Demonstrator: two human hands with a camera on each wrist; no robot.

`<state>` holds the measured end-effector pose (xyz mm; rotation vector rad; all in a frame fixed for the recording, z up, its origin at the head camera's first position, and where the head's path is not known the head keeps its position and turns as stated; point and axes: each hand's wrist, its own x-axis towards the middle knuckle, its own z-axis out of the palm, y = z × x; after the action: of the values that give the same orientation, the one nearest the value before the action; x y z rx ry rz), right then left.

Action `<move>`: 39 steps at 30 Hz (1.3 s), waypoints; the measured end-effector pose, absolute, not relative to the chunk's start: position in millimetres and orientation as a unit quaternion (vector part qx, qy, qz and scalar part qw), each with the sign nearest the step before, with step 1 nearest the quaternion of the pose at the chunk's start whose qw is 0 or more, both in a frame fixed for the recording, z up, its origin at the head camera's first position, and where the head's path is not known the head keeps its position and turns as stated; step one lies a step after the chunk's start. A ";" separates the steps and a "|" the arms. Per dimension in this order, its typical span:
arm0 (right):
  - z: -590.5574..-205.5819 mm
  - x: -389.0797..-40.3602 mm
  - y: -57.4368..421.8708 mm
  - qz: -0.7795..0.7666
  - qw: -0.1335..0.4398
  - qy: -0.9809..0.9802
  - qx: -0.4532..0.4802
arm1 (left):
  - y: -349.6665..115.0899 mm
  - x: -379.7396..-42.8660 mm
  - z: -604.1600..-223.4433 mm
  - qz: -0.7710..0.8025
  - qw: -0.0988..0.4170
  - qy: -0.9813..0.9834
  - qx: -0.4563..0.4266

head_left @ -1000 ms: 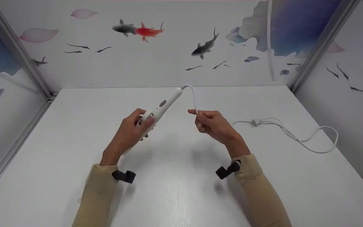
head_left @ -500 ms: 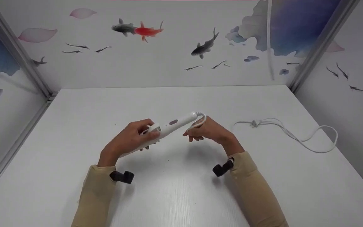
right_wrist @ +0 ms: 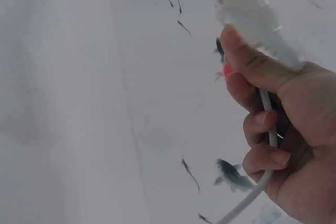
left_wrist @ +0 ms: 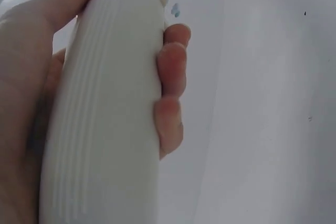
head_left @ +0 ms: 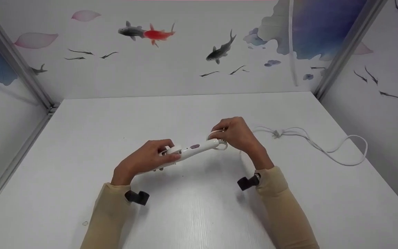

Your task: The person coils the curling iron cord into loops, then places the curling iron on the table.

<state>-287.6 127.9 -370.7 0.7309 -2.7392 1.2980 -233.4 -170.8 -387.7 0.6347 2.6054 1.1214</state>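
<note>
A white corded hair iron (head_left: 204,146) is held above the table, tilted slightly, with a purplish oval on its handle. My left hand (head_left: 143,159) grips its thicker left part. In the left wrist view, fingertips (left_wrist: 170,69) wrap round the ridged white body. My right hand (head_left: 240,135) is at the handle's other end. There the white cord (head_left: 222,148) bends in a loop beside the handle tip. In the right wrist view, curled fingers hold the cord (right_wrist: 244,207) and the thumb lies against the blurred handle (right_wrist: 241,9). The palm side of my left hand is mostly hidden.
The rest of the cord (head_left: 344,164) lies in loops on the right of the white table (head_left: 192,214), bundled at a small tie (head_left: 277,134). Walls printed with fish (head_left: 219,52) enclose the back and both sides.
The hair iron has swung from steeply tilted to nearly level, its cord end coming down. My right hand went from pinching the hanging cord to holding it close at the handle's end.
</note>
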 end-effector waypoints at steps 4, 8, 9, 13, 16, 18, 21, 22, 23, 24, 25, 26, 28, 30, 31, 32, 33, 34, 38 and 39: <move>-366.5 -279.5 121.0 0.347 0.086 -0.898 0.256 | -165.9 -234.0 -390.2 0.365 0.114 0.903 0.197; -362.3 -271.9 113.0 0.301 0.133 -0.908 0.259 | -160.6 -235.1 -390.7 0.331 0.099 0.923 0.171; -361.4 -270.2 111.2 0.294 0.138 -0.911 0.256 | -159.6 -235.4 -391.0 0.326 0.096 0.926 0.164; -357.4 -265.8 106.8 0.290 0.137 -0.914 0.248 | -159.9 -236.1 -391.1 0.331 0.088 0.928 0.149; -355.8 -265.2 108.3 0.324 0.091 -0.909 0.246 | -163.8 -236.4 -389.7 0.357 0.085 0.920 0.138; -355.9 -266.3 111.4 0.349 0.051 -0.901 0.252 | -167.5 -236.8 -388.3 0.373 0.078 0.915 0.133; -357.6 -269.3 118.6 0.387 -0.005 -0.881 0.271 | -172.0 -237.0 -386.0 0.391 0.067 0.908 0.132; -358.4 -270.7 121.2 0.399 -0.021 -0.874 0.278 | -173.1 -236.8 -385.3 0.395 0.064 0.907 0.133; -359.4 -272.3 124.0 0.410 -0.037 -0.866 0.284 | -174.1 -236.6 -384.7 0.400 0.060 0.904 0.136; -360.8 -274.2 126.9 0.421 -0.051 -0.858 0.291 | -175.0 -236.3 -384.4 0.405 0.056 0.902 0.138; -362.1 -276.1 130.0 0.430 -0.065 -0.850 0.298 | -175.4 -236.0 -383.8 0.409 0.051 0.900 0.141; -363.6 -278.2 132.6 0.437 -0.079 -0.842 0.305 | -175.9 -235.4 -383.3 0.413 0.048 0.898 0.144; -367.7 -282.2 138.2 0.451 -0.108 -0.827 0.319 | -176.6 -234.5 -382.8 0.420 0.042 0.893 0.153; -373.1 -286.7 143.5 0.459 -0.133 -0.814 0.330 | -176.8 -233.8 -382.4 0.428 0.039 0.889 0.159; -375.6 -288.7 145.5 0.462 -0.145 -0.809 0.332 | -176.8 -233.4 -382.2 0.432 0.039 0.886 0.163; -378.4 -290.7 147.5 0.466 -0.156 -0.805 0.333 | -176.7 -233.1 -382.2 0.435 0.040 0.884 0.166; -381.4 -292.8 149.5 0.467 -0.165 -0.803 0.330 | -176.7 -232.7 -382.2 0.439 0.041 0.881 0.170; -384.3 -294.5 150.8 0.464 -0.175 -0.805 0.324 | -176.6 -232.3 -382.3 0.441 0.043 0.880 0.173; -393.0 -299.2 151.8 0.433 -0.203 -0.831 0.285 | -174.3 -230.9 -383.2 0.443 0.053 0.875 0.190; -395.2 -300.3 152.0 0.422 -0.203 -0.841 0.269 | -173.0 -230.7 -383.8 0.441 0.061 0.874 0.196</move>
<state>-300.3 152.0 -395.2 0.9741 -3.0518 1.5321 -230.7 -173.0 -383.8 0.5922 2.6430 1.3330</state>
